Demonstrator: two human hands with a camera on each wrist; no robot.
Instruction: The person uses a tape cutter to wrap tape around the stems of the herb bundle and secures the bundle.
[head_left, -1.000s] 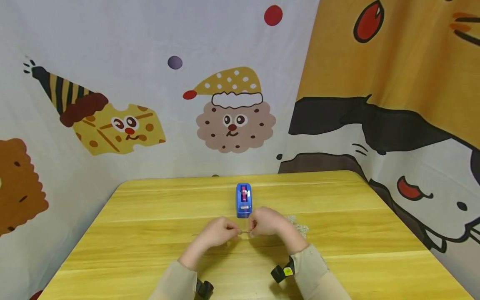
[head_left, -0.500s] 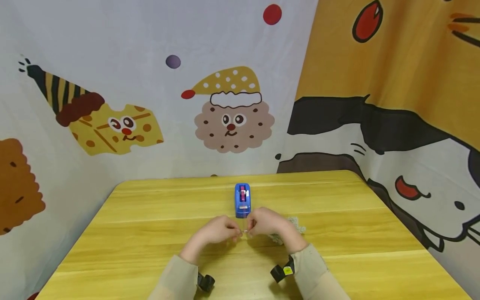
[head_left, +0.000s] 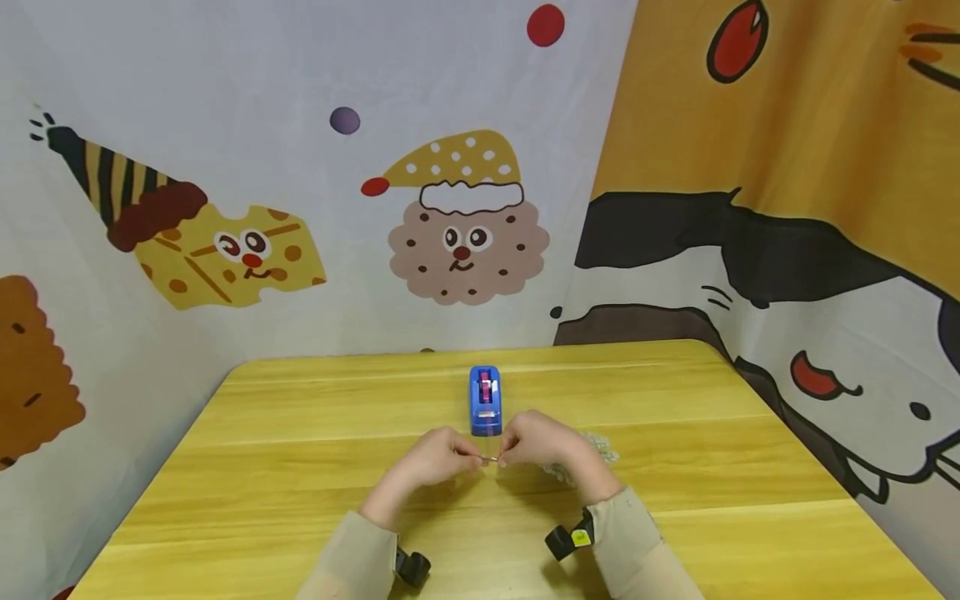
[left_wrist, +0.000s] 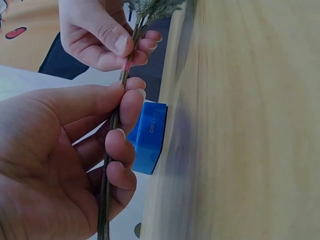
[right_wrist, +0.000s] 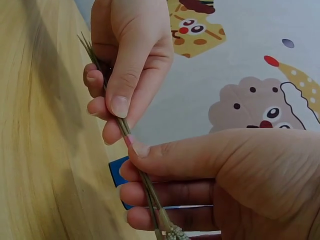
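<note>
A bunch of thin brownish-green stems (left_wrist: 114, 120) with pale green flower heads (head_left: 602, 447) runs across both hands. My left hand (head_left: 438, 458) pinches the stems between thumb and fingers, their bare ends pointing left. Close beside it, my right hand (head_left: 536, 439) pinches them nearer the flower heads, which are partly hidden behind that wrist. A band of pink tape (left_wrist: 126, 65) lies round the stems between the two hands. Just beyond the hands stands a blue tape dispenser (head_left: 486, 423) with a pink core. A clear strip of tape (head_left: 491, 447) stretches from it toward the stems.
The wooden table (head_left: 300, 417) extends on both sides of the hands. Behind it hangs a curtain (head_left: 300, 83) with cartoon prints. A small black camera (head_left: 412, 568) is strapped under the left sleeve, another black camera (head_left: 560, 542) under the right.
Both hands stay nearly in place, with small finger shifts. The flower heads beside the right wrist have turned, showing below the forearm too. The stem end seen left of the left hand no longer shows.
</note>
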